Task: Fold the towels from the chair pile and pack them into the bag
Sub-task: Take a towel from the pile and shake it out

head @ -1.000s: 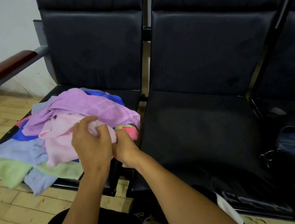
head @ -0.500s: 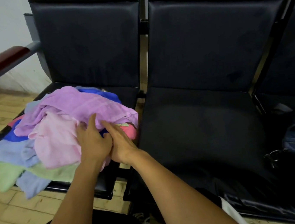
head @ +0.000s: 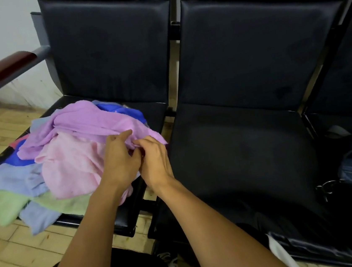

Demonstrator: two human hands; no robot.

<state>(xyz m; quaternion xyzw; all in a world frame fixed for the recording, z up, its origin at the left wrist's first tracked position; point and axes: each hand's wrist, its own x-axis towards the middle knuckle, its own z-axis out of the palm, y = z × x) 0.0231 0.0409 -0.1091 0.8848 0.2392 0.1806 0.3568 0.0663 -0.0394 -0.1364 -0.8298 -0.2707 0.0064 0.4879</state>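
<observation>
Both hands, left hand point(head: 118, 159) and right hand point(head: 154, 157), pinch the crumpled lilac towel's point(head: 95, 122) near-right edge atop the pile point(head: 42, 166), knuckles up.

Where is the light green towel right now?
In the head view, the light green towel lies at the bottom left of the towel pile, on the left chair seat, hanging over its front edge under a pale blue towel.

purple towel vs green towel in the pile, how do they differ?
The purple towel lies bunched on top of the pile; the green towel lies flatter at the bottom, hanging over the seat's front edge. The left hand and right hand pinch the purple towel's edge; the green towel is untouched. Both are pastel cloths, unfolded.
</observation>
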